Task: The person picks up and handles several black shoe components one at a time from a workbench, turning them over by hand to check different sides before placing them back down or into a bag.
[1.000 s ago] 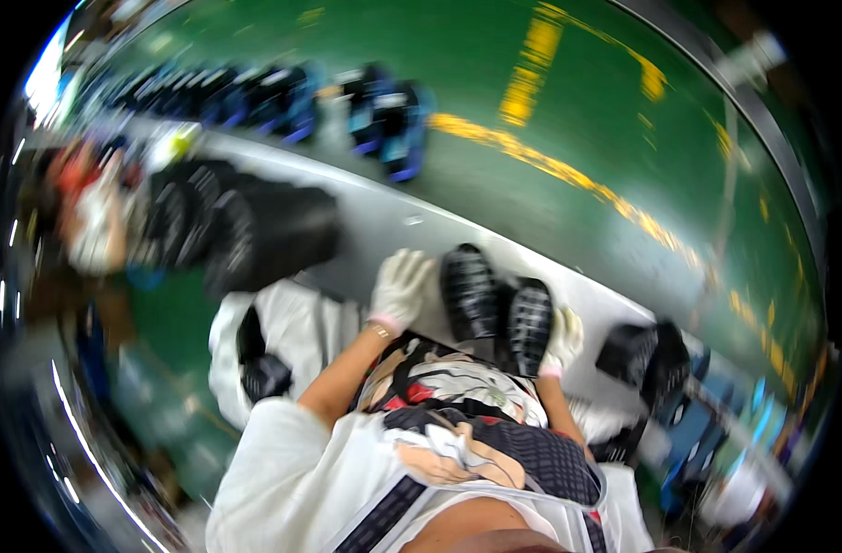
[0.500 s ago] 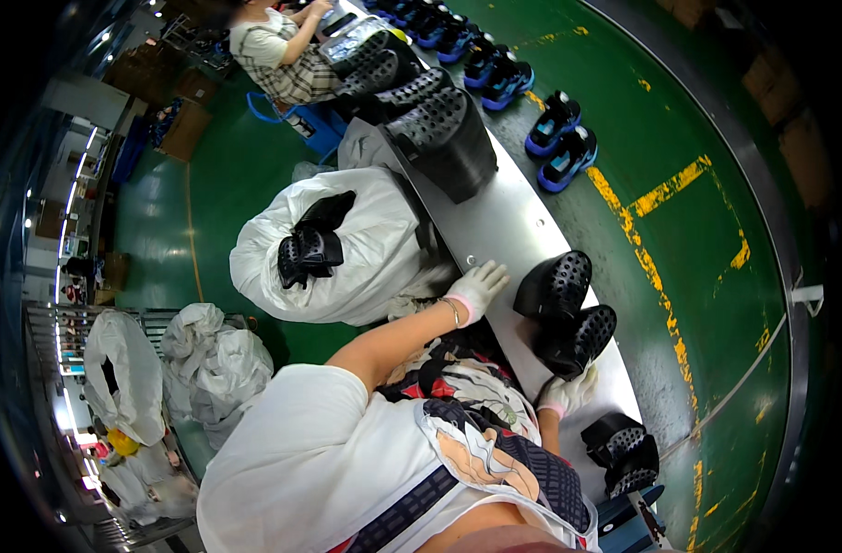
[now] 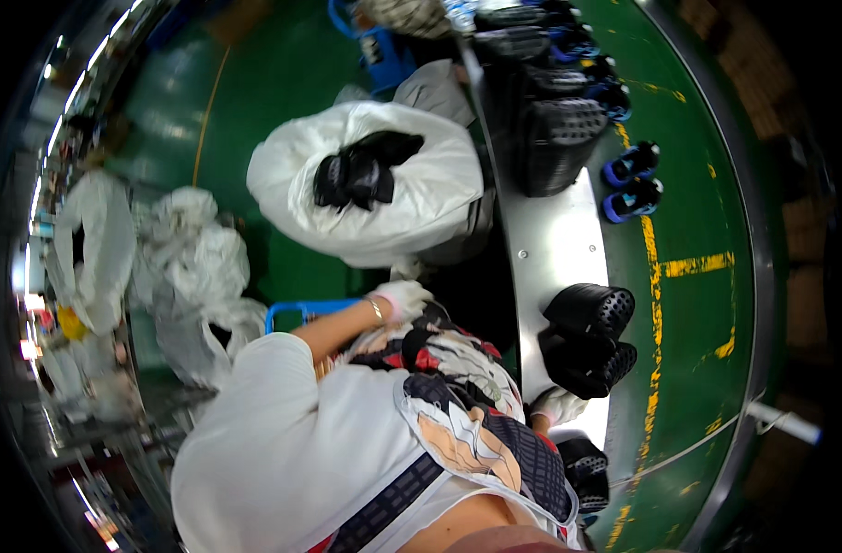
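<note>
Two black sole stacks [image 3: 589, 343] stand side by side on the bench [image 3: 561, 241], close together, their studded ends turned to its far edge and overlapping that edge in this view. The right hand [image 3: 559, 405], in a white glove, is on the near-edge side, right up against the lower stack. Its visible fingers lie stretched and close together; whether they grip the stack cannot be told, since part of the hand is hidden. The left hand [image 3: 404, 300], also gloved, is off the bench, short of its near edge and above the patterned apron [image 3: 435, 346]. Its fingers look half bent and blurred; whether they hold anything cannot be told.

Past the right hand, another black stack [image 3: 585, 475] sits toward the bottom end of the bench. Farther up, a taller black pile [image 3: 561, 147] fills the bench from edge to edge. Beside the near edge stands a big white sack [image 3: 297, 207] with black pieces [image 3: 355, 180] on top. Beyond the far edge, black-and-blue shoes [image 3: 633, 198] rest on a green surface with yellow lines [image 3: 697, 265].
</note>
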{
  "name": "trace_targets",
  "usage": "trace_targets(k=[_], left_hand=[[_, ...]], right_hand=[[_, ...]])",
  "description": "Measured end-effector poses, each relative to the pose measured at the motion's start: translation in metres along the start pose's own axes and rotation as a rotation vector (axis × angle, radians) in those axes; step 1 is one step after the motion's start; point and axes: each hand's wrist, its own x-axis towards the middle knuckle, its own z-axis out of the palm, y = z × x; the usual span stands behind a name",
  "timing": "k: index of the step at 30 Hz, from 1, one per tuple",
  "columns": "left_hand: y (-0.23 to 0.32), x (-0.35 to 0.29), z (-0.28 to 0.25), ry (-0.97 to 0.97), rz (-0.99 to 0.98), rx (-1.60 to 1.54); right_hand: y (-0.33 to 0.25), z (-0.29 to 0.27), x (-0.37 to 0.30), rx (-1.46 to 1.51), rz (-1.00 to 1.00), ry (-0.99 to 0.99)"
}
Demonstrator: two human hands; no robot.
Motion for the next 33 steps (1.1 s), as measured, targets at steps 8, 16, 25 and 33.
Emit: trace_targets(k=[8, 16, 25, 33], left_hand=[[-0.150, -0.157, 0.072, 0.080, -0.763, -0.280], [-0.154, -0.237, 0.156, 0.709, -1.328, -0.377], [-0.132, -0.256, 0.165, 0.864, -1.581, -0.375], [-0.145, -0.274, 0.144, 0.753, -1.684, -0.360]], right_hand=[[-0.010, -0.041, 0.034, -0.249, -0.147, -0.170], [-0.106, -0.066, 0.075, -0.213, -0.699, -0.398], [-0.256, -0.047, 0.089, -0.261, -1.200, -0.690], [-0.343, -0.032, 0.086, -0.382, -1.431, -0.824]])
